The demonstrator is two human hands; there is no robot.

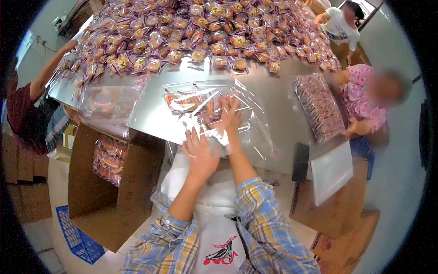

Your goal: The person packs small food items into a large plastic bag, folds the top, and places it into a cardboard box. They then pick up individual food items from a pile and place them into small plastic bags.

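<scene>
A large clear plastic bag [255,114] lies on the metal table in front of me, with several small wrapped snack packets [189,101] in a row in its far left part. My right hand [230,119] reaches over these packets, fingers stretched forward and touching the ones at the row's right end. Whether it is inside the bag or on top is hard to tell through the glare. My left hand [200,153] rests flat with fingers spread on the near edge of the bag, at the table's front edge.
A big heap of wrapped snacks [196,34] covers the back of the metal table [153,116]. An open carton [137,182] holding a filled bag [109,160] stands at left, above a blue crate [80,237]. At right, a person handles a filled bag [319,107] near plastic sheets [332,172].
</scene>
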